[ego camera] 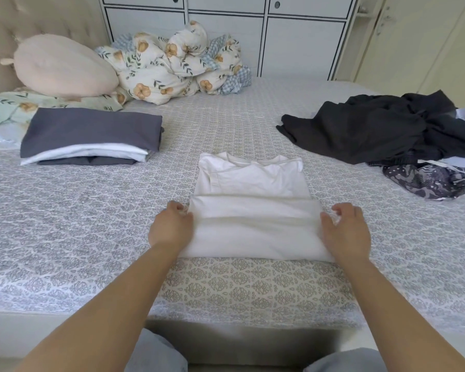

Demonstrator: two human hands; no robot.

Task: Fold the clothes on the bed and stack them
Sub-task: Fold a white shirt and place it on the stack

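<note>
1. Just one view here, a wide-angle camera worn on the person's head, looking forward and down across the grey-patterned quilted bed [65, 237].
2. It sits close over the bed's near edge; forearms reach in from the bottom.
3. It faces the white panelled wardrobe [226, 28] behind the bed.

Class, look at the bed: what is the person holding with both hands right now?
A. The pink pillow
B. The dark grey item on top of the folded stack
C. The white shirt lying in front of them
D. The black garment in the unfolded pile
C: the left hand and right hand each grip a side of the partly folded white shirt.
</note>
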